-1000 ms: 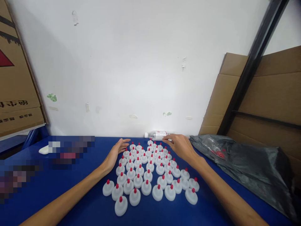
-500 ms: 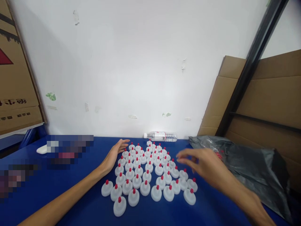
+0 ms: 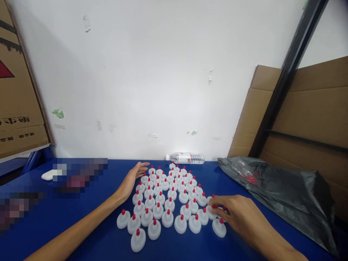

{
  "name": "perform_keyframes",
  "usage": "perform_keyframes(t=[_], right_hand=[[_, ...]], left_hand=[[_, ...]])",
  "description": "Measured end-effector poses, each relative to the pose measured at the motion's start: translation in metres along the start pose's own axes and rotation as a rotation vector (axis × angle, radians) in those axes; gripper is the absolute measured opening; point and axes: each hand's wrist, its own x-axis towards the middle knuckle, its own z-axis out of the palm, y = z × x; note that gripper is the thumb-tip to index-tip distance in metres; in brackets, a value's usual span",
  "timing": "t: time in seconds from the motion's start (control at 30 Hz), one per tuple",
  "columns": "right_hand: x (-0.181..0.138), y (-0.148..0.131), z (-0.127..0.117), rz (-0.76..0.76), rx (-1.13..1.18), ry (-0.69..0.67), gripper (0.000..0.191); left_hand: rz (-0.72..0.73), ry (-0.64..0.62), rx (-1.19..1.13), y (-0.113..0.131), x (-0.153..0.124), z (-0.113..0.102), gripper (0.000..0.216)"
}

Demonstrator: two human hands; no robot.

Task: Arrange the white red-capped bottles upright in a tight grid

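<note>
Several squat, translucent white bottles (image 3: 167,219) with small red caps stand in a loose group on the blue table (image 3: 95,239). At the group's right edge, my right hand (image 3: 231,210) is closed in a pinch around a red cap (image 3: 213,206) at the top of one bottle; its fingers partly hide the bottles beside it. My left hand (image 3: 133,178) rests on its edge along the back left of the group, fingers stretched out, holding nothing.
A clear plastic bottle (image 3: 185,158) lies against the white wall. At right, a grey plastic bag (image 3: 293,192) carries a clear bag with red caps (image 3: 250,177). A white object (image 3: 48,175) and blurred-out items lie at left. Cardboard (image 3: 252,108) leans behind a dark post.
My right hand has moved down and left from above the table to the bottles at the right edge, its fingers now around a red cap. My left hand stays in place.
</note>
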Motion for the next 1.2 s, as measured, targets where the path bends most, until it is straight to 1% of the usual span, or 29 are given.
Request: perform_keyframes(t=[0.07,0.13,0.17,0.23,0.3,0.33,0.37,0.4,0.47,0.53,0.63,0.7,0.8,0.9,1.0,1.1,1.2], right_hand=[[0.000,0.001,0.000,0.008,0.024,0.006,0.014],[0.002,0.001,-0.005,0.019,0.077,0.056,0.012],[0.006,0.000,-0.009,0.023,0.112,0.106,0.011],[0.017,-0.006,-0.018,0.006,0.182,0.252,0.011],[0.034,-0.019,-0.024,-0.076,0.228,0.395,0.016],[0.044,-0.028,-0.026,-0.140,0.240,0.435,0.017],[0.055,-0.037,-0.026,-0.217,0.245,0.458,0.017],[0.066,-0.047,-0.025,-0.281,0.226,0.468,0.018],[0.085,-0.067,-0.018,-0.404,0.158,0.456,0.022],[0.098,-0.081,-0.009,-0.483,0.113,0.445,0.026],[0.105,-0.092,0.004,-0.540,0.130,0.476,0.026],[0.105,-0.093,0.008,-0.549,0.180,0.518,0.023],[0.102,-0.092,0.009,-0.551,0.280,0.538,0.017],[0.101,-0.092,0.010,-0.560,0.337,0.518,0.016],[0.101,-0.093,0.014,-0.552,0.348,0.510,0.016],[0.100,-0.091,0.018,-0.568,0.328,0.502,0.016],[0.099,-0.090,0.020,-0.602,0.294,0.524,0.020]], left_hand=[[0.013,0.013,0.013,0.000,0.000,-0.001,0.078],[0.048,0.038,0.036,0.005,-0.002,-0.002,0.075],[0.080,0.055,0.053,0.010,-0.004,-0.003,0.072],[0.164,0.091,0.098,0.025,-0.011,-0.004,0.062],[0.259,0.118,0.157,0.044,-0.022,-0.002,0.047],[0.304,0.121,0.195,0.053,-0.027,-0.001,0.042],[0.366,0.112,0.275,0.061,-0.033,0.001,0.041],[0.378,0.081,0.309,0.067,-0.038,0.004,0.042],[0.355,-0.012,0.322,0.073,-0.045,0.009,0.047],[0.308,-0.124,0.269,0.073,-0.049,0.013,0.050],[0.252,-0.269,0.124,0.068,-0.051,0.018,0.051],[0.211,-0.323,0.042,0.067,-0.053,0.021,0.052],[0.170,-0.362,-0.023,0.069,-0.058,0.027,0.057],[0.163,-0.355,-0.080,0.074,-0.062,0.033,0.058],[0.169,-0.339,-0.084,0.077,-0.064,0.035,0.055],[0.172,-0.354,-0.056,0.077,-0.063,0.034,0.054],[0.163,-0.376,-0.062,0.074,-0.063,0.032,0.052]])
